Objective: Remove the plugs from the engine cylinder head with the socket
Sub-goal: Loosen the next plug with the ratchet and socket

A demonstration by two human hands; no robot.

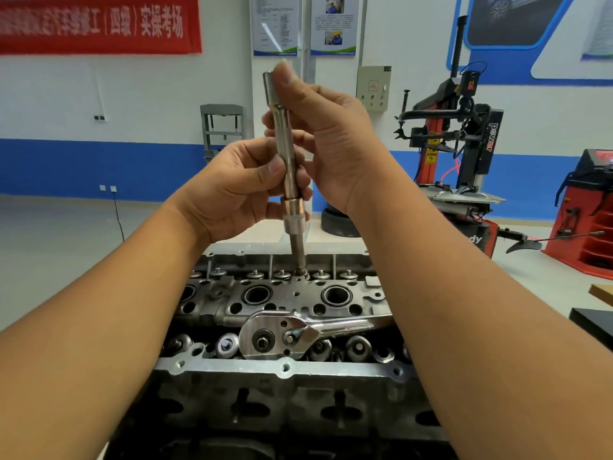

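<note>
The socket [293,220], on a long extension bar [284,134], stands upright over a plug [301,272] in the cylinder head [282,366]. The left hand [232,190] pinches the bar's lower part; the right hand [328,137] grips its top. The ratchet [282,336] lies on the head, likely needed next.

Both bare forearms reach forward and meet at chest height, the left hand [229,190] curled with thumb and fingers pinching inward, the right hand [331,137] raised just above it, its fingers likewise curled and pinching.
</note>
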